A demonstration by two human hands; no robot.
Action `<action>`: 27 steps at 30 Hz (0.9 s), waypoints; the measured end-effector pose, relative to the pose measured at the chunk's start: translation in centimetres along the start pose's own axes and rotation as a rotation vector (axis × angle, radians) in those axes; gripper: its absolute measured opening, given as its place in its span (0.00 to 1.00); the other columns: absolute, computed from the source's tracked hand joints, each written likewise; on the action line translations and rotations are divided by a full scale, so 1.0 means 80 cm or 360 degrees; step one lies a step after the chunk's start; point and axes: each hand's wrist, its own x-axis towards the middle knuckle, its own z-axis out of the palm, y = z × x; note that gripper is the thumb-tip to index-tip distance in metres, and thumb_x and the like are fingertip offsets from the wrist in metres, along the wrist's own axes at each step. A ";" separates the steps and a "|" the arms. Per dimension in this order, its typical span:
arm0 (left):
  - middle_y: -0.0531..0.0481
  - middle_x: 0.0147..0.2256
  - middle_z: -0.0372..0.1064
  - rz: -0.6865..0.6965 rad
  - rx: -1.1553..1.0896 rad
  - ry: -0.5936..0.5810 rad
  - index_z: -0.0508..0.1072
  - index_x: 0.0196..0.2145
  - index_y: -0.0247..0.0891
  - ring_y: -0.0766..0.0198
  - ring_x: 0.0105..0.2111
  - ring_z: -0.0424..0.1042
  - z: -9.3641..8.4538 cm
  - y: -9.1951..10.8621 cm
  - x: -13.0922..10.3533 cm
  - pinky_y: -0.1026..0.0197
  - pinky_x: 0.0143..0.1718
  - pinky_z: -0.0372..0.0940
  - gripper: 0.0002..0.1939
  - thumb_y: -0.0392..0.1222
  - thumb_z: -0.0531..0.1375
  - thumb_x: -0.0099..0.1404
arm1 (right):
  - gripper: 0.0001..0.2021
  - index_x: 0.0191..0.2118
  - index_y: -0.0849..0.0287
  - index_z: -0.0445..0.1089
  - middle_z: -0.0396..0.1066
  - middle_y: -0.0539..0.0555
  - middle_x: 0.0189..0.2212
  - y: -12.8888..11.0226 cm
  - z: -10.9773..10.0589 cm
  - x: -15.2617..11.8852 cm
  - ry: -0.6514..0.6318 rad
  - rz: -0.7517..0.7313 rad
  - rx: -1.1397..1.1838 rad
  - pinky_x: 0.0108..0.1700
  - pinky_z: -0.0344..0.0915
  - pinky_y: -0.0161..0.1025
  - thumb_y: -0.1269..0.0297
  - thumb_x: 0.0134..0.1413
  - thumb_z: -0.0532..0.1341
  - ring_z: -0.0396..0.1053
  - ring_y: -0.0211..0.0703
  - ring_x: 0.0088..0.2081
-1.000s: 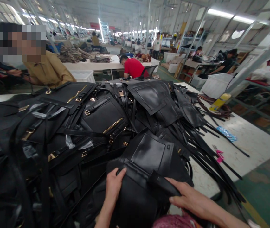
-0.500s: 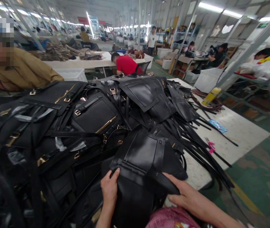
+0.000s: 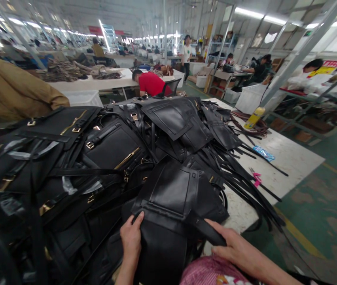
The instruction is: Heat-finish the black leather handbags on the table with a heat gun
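A black leather bag (image 3: 165, 190) lies in front of me on a heap of similar bags, its smooth panel with stitched outlines facing up. My left hand (image 3: 131, 235) grips the bag's left edge, thumb and forefinger on top near the folded seam. On the other side, my right hand (image 3: 226, 239) is closed round a wide black strap or flap (image 3: 205, 229) at the bag's right edge. The fingertips of both hands are partly hidden by the leather. The bag's lower part hangs toward my pink checked garment (image 3: 207, 271).
Black bags with gold buckles and zips (image 3: 112, 148) cover the left and middle. On the white table (image 3: 293, 154) lie pink-handled snips (image 3: 256, 179), a blue-patterned item (image 3: 264, 153), a yellow bottle (image 3: 254, 118) and brown straps. Co-workers in tan (image 3: 14, 87) and red (image 3: 152, 83) are nearby.
My view has turned slightly right, so the surroundings sit further left. Both hands keep their hold on the bag. The co-worker in tan has slipped partly out of view.
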 end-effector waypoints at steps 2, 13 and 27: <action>0.37 0.41 0.69 0.0021 0.0040 -0.0022 0.70 0.38 0.26 0.50 0.44 0.65 0.002 0.001 -0.001 0.52 0.47 0.57 0.31 0.53 0.62 0.41 | 0.31 0.56 0.55 0.54 0.69 0.50 0.33 -0.002 0.009 0.003 -0.0004 0.0000 -0.0065 0.35 0.60 0.33 0.69 0.41 0.56 0.65 0.43 0.33; 0.44 0.44 0.64 0.0325 0.0107 -0.0021 0.66 0.43 0.38 0.52 0.47 0.61 -0.033 0.052 -0.055 0.53 0.49 0.54 0.27 0.51 0.60 0.44 | 0.29 0.56 0.57 0.51 0.62 0.43 0.17 -0.003 0.000 0.034 0.0194 -0.0124 0.0325 0.21 0.57 0.29 0.68 0.46 0.55 0.59 0.34 0.17; 0.48 0.35 0.70 -0.0960 -0.1479 -0.0094 0.69 0.33 0.38 0.69 0.34 0.70 0.014 -0.026 -0.160 0.68 0.37 0.63 0.12 0.26 0.55 0.52 | 0.32 0.57 0.56 0.51 0.68 0.48 0.27 -0.011 0.011 0.045 -0.0077 -0.0034 -0.0025 0.27 0.60 0.32 0.66 0.42 0.57 0.63 0.37 0.23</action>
